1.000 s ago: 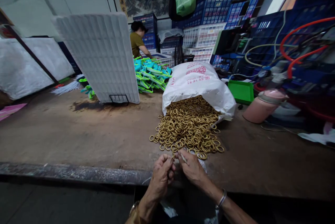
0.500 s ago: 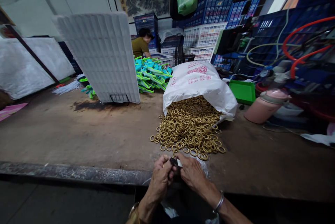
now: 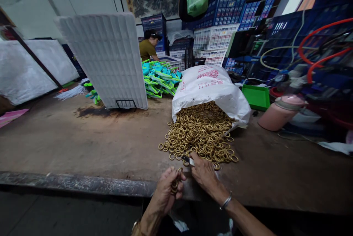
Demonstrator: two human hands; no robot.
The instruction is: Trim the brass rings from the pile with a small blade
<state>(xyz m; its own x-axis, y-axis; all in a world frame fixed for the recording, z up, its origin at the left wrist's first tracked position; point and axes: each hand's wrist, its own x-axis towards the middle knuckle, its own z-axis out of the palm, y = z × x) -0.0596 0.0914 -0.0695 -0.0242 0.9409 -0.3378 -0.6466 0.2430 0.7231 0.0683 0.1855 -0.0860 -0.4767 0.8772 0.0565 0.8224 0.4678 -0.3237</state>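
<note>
My left hand point(image 3: 164, 190) is closed around several gold rings point(image 3: 174, 186), just over the table's near edge. A small black-and-white tool point(image 3: 188, 160) is gripped in my right hand point(image 3: 205, 175); its exact kind is not clear. The black end of the tool reaches the near rim of a heap of loose gold rings point(image 3: 202, 136). The rings spill toward me from the open mouth of a white sack point(image 3: 206, 83) with red print, which lies on its side.
The brown table point(image 3: 82, 144) holds an upright ribbed white panel point(image 3: 107, 63) at left. Behind it lie green and blue plastic pieces point(image 3: 160, 77). A green tray point(image 3: 256, 97) and pink bottle point(image 3: 281, 112) stand right. Another person point(image 3: 148, 49) is at the back near stacked crates.
My hands have moved apart. The right one went forward with the tool to the ring heap; the left one came back slightly toward me, its rings now showing.
</note>
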